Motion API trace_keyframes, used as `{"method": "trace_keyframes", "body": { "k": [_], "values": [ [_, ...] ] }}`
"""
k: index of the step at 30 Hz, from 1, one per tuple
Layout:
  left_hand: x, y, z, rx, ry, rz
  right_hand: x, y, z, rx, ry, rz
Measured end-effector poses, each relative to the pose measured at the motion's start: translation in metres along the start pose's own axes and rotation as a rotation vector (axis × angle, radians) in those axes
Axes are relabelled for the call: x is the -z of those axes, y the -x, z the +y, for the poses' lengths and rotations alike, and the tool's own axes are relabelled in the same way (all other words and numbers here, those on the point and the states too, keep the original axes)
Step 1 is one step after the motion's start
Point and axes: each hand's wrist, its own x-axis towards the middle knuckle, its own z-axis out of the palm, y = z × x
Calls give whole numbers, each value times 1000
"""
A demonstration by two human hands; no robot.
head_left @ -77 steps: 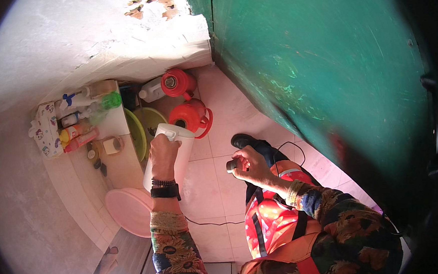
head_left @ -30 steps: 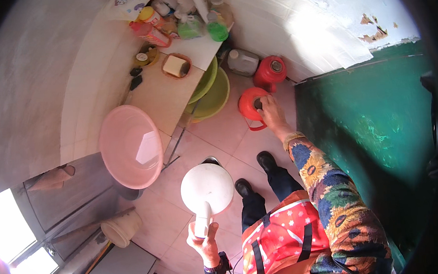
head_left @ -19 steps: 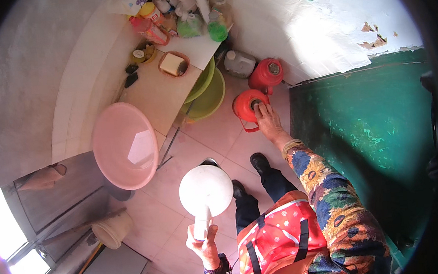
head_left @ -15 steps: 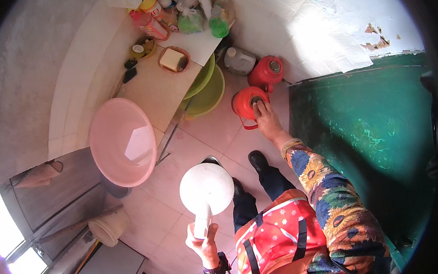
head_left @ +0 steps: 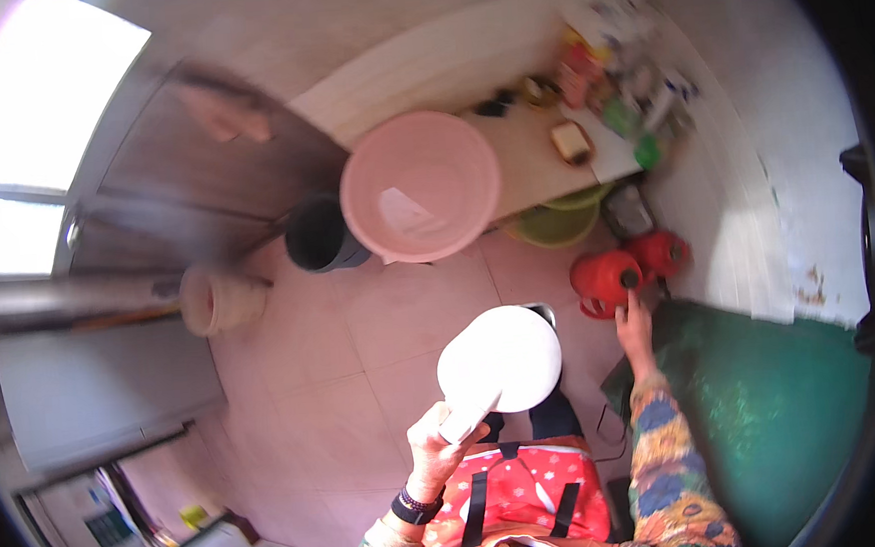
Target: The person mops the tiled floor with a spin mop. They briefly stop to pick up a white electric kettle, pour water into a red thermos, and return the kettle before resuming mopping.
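In my left hand [head_left: 436,452] is the handle of a white kettle [head_left: 501,358], seen from above, with a shiny metal edge showing at its far right side. The fingers are closed round the handle. To the right, my right hand [head_left: 636,331] reaches down to a red thermos flask [head_left: 595,276]. Its fingertips meet the dark stopper [head_left: 629,279] at the flask's top, bent together on it; blur softens the detail. A second red thermos flask [head_left: 662,252] stands right behind the first.
A large pink basin [head_left: 450,152] rests at the end of a low shelf [head_left: 526,158] holding a soap dish [head_left: 572,143] and several bottles. Beneath are green basins [head_left: 560,224]. A dark bucket [head_left: 317,236] and a pale bucket [head_left: 224,299] stand left. A green surface [head_left: 757,424] lies right.
The view has swung left, so the shelf, basin and flasks appear farther right. My left hand keeps the kettle, and my right hand stays at the same flask's stopper.
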Motion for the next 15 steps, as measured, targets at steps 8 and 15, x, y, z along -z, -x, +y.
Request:
{"method": "trace_keyframes", "body": {
  "k": [8,15],
  "values": [
    [107,70,42,-100,136,174,94,137,-192,125,-359,-198],
    [172,130,39,-120,256,350,173,174,-339,489,-566,-404]
  ]
}}
